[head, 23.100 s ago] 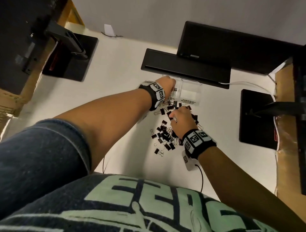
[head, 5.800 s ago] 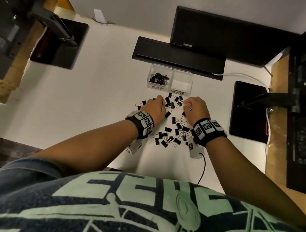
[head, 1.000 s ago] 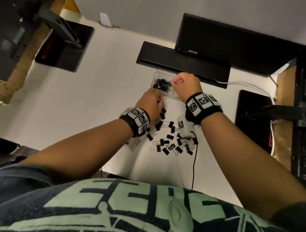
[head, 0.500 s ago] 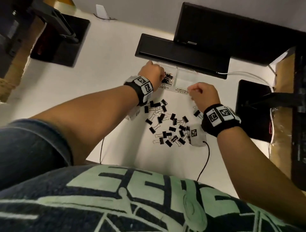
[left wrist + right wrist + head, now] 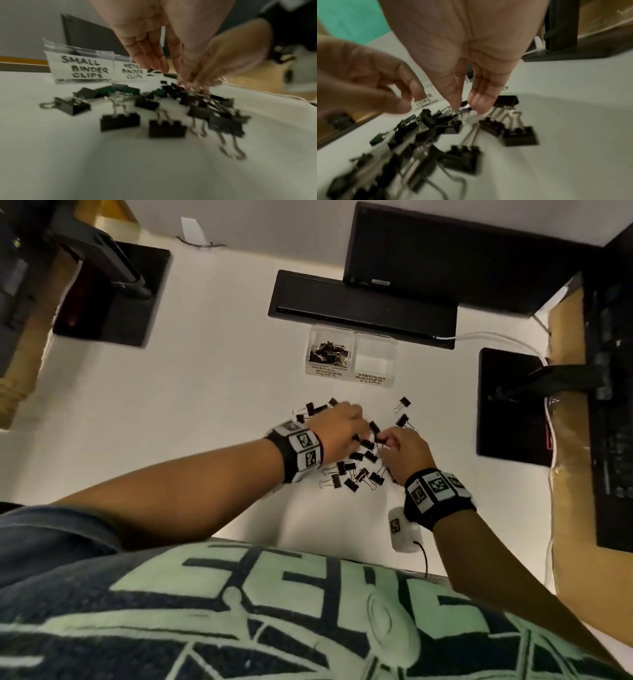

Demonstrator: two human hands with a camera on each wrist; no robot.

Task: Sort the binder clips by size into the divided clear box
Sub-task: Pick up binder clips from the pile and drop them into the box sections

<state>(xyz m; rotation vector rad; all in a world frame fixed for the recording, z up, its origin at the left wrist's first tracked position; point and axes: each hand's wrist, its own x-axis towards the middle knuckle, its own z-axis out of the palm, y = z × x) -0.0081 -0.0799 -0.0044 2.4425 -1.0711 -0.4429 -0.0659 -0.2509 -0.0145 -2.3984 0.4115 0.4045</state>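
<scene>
The divided clear box (image 5: 351,371) stands at the far side of the white desk. Its left cell, labelled small (image 5: 80,67), holds several small black clips (image 5: 328,354). Its right cell (image 5: 375,359), labelled medium, shows no clips. A loose pile of black binder clips (image 5: 356,470) lies in front of the box. My left hand (image 5: 342,428) reaches down into the pile, fingers (image 5: 186,75) nearly straight and touching clips. My right hand (image 5: 399,446) is beside it; thumb and fingers (image 5: 479,102) pinch the wire handles of a small clip (image 5: 458,108).
A black keyboard (image 5: 359,306) and a monitor (image 5: 462,254) sit right behind the box. Black stand bases lie at the left (image 5: 113,292) and right (image 5: 510,405). A white cable (image 5: 486,338) runs off to the right. The desk's near edge is under my forearms.
The left hand has come back from the small cell to the pile. The right hand has dropped from mid-air onto the pile and pinched a clip.
</scene>
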